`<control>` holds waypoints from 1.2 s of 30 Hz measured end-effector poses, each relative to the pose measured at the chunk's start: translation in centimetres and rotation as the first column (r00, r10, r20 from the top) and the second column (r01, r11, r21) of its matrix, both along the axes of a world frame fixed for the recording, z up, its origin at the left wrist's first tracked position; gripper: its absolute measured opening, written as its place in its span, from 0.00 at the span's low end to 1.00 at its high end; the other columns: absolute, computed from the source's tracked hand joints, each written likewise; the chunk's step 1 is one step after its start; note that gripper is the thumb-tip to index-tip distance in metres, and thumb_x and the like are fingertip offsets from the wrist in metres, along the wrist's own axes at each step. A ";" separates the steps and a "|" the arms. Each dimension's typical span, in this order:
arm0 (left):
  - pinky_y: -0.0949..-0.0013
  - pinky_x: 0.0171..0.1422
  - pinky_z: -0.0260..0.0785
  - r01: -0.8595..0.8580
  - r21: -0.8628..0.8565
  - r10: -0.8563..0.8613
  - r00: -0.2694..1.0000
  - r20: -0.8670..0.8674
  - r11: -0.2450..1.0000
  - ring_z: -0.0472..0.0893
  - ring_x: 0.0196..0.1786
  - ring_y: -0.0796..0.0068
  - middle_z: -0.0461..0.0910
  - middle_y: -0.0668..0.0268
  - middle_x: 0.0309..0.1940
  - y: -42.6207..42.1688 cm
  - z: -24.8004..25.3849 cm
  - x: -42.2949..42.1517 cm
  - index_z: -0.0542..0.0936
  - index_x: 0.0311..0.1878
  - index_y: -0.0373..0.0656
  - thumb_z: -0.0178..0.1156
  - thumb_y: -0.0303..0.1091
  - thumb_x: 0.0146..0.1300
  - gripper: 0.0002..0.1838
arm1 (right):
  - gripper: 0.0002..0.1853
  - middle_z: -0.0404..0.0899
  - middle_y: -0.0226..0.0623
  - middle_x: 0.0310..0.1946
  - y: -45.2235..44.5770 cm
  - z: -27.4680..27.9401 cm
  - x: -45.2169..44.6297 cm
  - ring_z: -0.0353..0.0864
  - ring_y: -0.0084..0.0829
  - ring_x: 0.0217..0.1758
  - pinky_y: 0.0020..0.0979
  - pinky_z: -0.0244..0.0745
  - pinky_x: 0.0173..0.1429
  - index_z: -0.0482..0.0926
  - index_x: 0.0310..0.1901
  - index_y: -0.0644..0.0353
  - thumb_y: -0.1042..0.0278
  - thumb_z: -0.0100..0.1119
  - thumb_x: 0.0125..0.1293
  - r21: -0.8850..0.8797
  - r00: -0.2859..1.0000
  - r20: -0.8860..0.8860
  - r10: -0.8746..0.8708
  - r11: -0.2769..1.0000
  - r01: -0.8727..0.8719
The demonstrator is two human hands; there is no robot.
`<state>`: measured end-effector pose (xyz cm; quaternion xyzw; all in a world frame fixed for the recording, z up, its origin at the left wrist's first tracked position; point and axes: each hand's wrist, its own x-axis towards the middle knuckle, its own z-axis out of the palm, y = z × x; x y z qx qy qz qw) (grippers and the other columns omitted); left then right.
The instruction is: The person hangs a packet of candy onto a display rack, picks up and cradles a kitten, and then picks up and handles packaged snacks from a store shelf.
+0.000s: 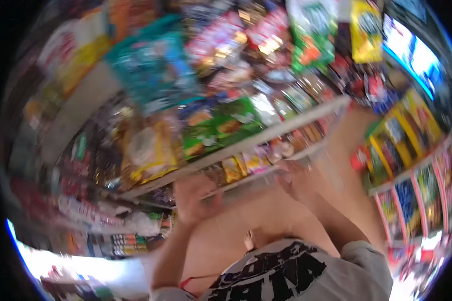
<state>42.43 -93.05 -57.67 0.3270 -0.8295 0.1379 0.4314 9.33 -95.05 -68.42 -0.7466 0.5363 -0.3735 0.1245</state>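
Nearest to the two hands I see a row of small, shiny yellow packets (234, 169), lying on a low shelf with a pale, straight edge (246, 181). The left hand (192, 197) is at the left end of this row, and the right hand (297, 181) is near the shelf edge toward the right, so the yellow packets are between them. The left fingers are blurred; I cannot tell how far they are open, or if they have hold of something. The right fingers point to the shelf and seem a little spread, but they are blurred also, and I cannot tell whether they grip anything.

Just above the packets runs a thick, whitish upper shelf edge (266, 134). Behind it lie a flat green packet with brown biscuit pictures (223, 125) and, more to the left, a yellow bag with a pale middle (150, 153). Higher up there is a large, glossy teal plastic bag (153, 62), and well to its right a green and white bag (314, 35).

At the right side stands a yellow rack filled with packets (402, 138), below a bright screen (412, 50). The person wears a light shirt with black print (351, 276), above a tan floor (256, 215).
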 end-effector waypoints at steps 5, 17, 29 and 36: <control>0.51 0.73 0.69 -0.081 0.806 -0.383 0.849 0.364 0.587 0.79 0.63 0.48 0.78 0.51 0.61 8.2 -28.2 3.5 0.72 0.72 0.43 0.74 0.44 0.59 0.39 | 0.27 0.84 0.48 0.56 16.4 -21.1 -12.6 0.81 0.51 0.62 0.49 0.76 0.64 0.81 0.60 0.58 0.48 0.66 0.66 0.577 0.826 -0.489 -0.281 0.606 0.548; 0.52 0.67 0.74 -0.584 0.812 -0.772 0.505 0.387 0.025 0.82 0.63 0.46 0.81 0.42 0.60 4.2 -48.6 3.8 0.75 0.66 0.36 0.71 0.49 0.64 0.35 | 0.19 0.90 0.45 0.45 38.5 -26.7 -3.4 0.90 0.44 0.48 0.41 0.84 0.55 0.86 0.55 0.58 0.59 0.65 0.67 0.893 0.563 -0.206 -0.800 0.081 0.442; 0.64 0.58 0.79 -0.404 0.910 -0.853 0.505 0.135 -0.096 0.87 0.50 0.64 0.86 0.56 0.49 7.8 -53.4 -23.3 0.77 0.63 0.36 0.64 0.37 0.73 0.21 | 0.15 0.87 0.34 0.38 46.7 -49.9 1.4 0.86 0.24 0.36 0.28 0.83 0.41 0.83 0.55 0.63 0.63 0.64 0.73 0.997 -0.475 0.064 -0.878 0.078 -0.009; 0.62 0.47 0.78 -0.592 0.787 -0.924 0.375 0.079 -0.173 0.87 0.40 0.66 0.89 0.56 0.35 15.0 -74.2 -30.8 0.86 0.42 0.37 0.65 0.51 0.71 0.21 | 0.21 0.80 0.26 0.30 45.5 -65.0 -1.1 0.81 0.26 0.30 0.29 0.81 0.39 0.79 0.57 0.59 0.54 0.69 0.71 0.903 -0.940 0.131 -0.314 0.430 -0.018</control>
